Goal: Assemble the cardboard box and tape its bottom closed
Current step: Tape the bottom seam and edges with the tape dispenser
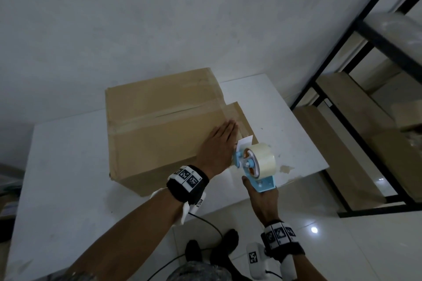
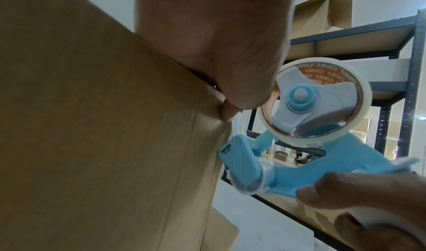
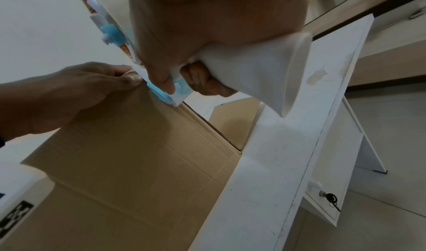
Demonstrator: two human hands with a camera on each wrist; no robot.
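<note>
A brown cardboard box [image 1: 155,130] stands on the white table [image 1: 68,178], with a strip of clear tape [image 1: 169,114] running along its top seam. My left hand [image 1: 222,137] lies flat with straight fingers on the box top at its right edge, where the tape goes over the side. My right hand [image 1: 262,198] grips the white handle of a blue tape dispenser [image 1: 255,164] with a clear roll. The dispenser's head touches the box's right side just below my left fingers [image 3: 129,79]. In the left wrist view the dispenser [image 2: 322,145] sits right beside the box corner [image 2: 214,120].
A cardboard flap [image 1: 242,116] sticks out from the box's right side over the table. A black metal rack [image 1: 356,89] with wooden shelves stands to the right. Bits of tape [image 1: 286,169] stick at the table's right edge. A cable [image 1: 205,221] and my shoes [image 1: 212,248] are on the tiled floor.
</note>
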